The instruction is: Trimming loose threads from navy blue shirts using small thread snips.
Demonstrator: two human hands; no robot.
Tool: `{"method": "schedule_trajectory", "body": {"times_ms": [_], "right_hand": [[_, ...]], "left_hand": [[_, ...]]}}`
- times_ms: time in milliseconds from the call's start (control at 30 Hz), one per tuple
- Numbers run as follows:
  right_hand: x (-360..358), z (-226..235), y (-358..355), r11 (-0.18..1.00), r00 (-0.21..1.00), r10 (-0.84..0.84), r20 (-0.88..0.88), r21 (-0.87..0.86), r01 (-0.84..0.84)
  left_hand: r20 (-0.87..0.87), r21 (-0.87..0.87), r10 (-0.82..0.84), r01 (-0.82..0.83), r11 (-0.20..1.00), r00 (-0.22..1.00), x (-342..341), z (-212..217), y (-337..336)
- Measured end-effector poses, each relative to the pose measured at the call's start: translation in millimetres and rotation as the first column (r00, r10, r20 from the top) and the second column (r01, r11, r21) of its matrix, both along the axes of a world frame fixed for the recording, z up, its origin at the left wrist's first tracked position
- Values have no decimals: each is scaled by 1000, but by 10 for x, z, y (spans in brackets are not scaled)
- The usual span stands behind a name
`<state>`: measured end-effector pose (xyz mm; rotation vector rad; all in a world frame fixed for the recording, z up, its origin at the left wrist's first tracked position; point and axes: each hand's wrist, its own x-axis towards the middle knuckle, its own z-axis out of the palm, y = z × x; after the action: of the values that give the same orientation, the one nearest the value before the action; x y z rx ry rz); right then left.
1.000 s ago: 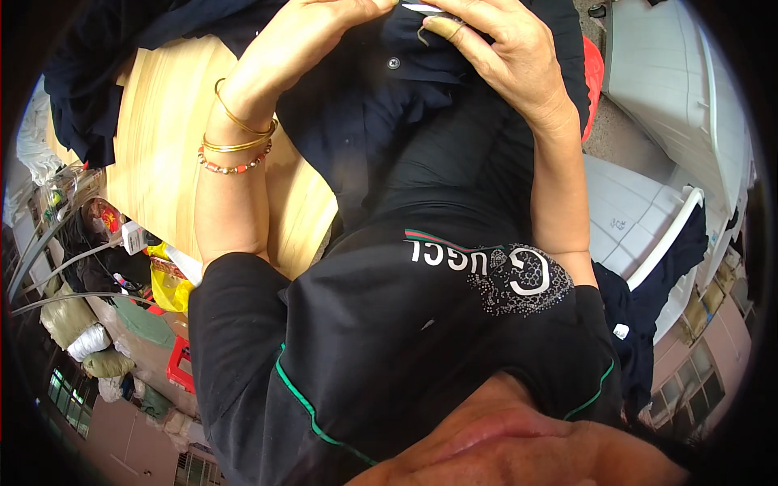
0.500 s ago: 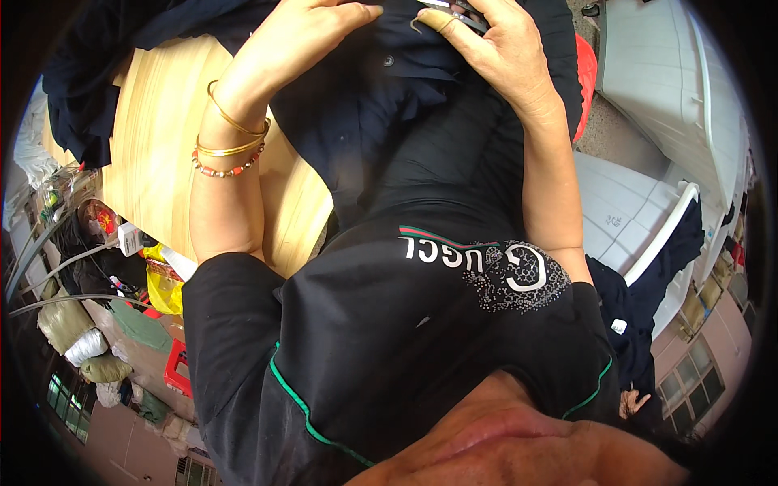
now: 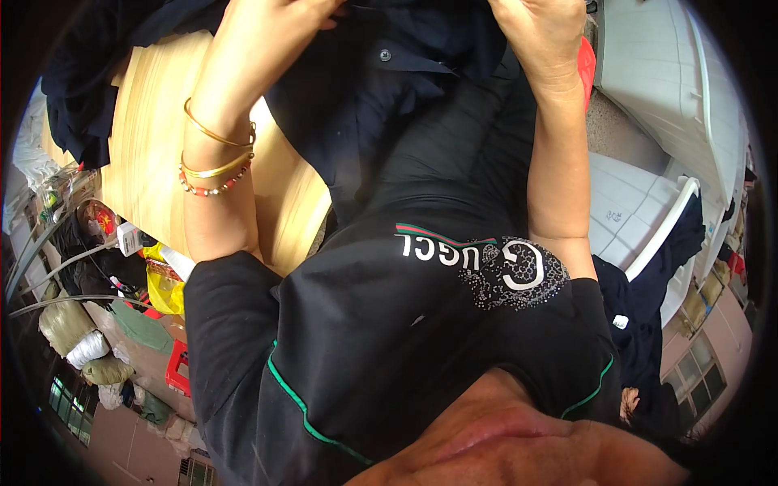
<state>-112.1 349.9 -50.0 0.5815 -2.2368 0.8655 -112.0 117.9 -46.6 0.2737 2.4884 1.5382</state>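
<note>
Button looks attached to the garment, left hand and right hand flanking it, but I can't tell either grip or what's left.

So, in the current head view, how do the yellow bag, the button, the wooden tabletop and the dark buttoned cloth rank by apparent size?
1. Wooden tabletop and dark buttoned cloth, unranked: the cloth blends into black clothing, so its extent is unsure.
2. Yellow bag, far smaller.
3. Button, smallest.
</note>
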Motion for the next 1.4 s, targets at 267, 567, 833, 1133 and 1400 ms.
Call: {"method": "schedule_trajectory", "body": {"times_ms": [267, 567, 833, 1133, 1400], "right_hand": [[137, 15, -115, 957, 952, 244, 187, -206, -205], [195, -344, -267, 946, 936, 323, 138, -71, -316], [213, -162, -217, 949, 944, 293, 150, -166, -268], [195, -67, -322, 960, 964, 248, 99, -155, -232], [182, -142, -396, 940, 963, 252, 99, -260, -220]], "left_hand": [[349, 683, -200, -102, 724, 916, -196, -25, -148], [-112, 980, -501, 180, 88, 858, -360, -357, -129], [-86, 985, -529, 152, 82, 844, -433, -482, -146], [-25, 993, -515, 81, 86, 857, -390, -452, -65], [375, 803, -195, -212, 557, 906, -236, -213, -47]]}}
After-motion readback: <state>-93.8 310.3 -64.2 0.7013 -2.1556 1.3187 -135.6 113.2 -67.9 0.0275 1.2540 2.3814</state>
